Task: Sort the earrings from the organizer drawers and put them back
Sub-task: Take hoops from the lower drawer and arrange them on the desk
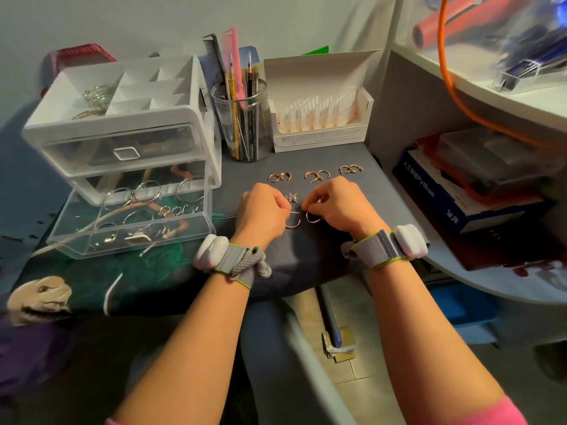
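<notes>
On the grey cloth [343, 191] my left hand [262, 210] pinches a thin silver hoop earring [293, 223], and my right hand [336, 202] pinches a matching hoop [313, 217] beside it. A small butterfly earring [291, 196] lies between my hands. Three pairs of gold hoops [279, 177] [317, 175] [350, 169] sit in a row behind them. The white organizer [122, 118] stands at left, its clear lower drawer [132, 219] pulled out with several hoops and small earrings inside.
A glass jar of pencils and combs [241, 121] stands behind the gold hoops, next to an open white box of sachets [320, 115]. Books [454, 191] and a clear case are stacked under a white shelf at right. The desk edge runs near my wrists.
</notes>
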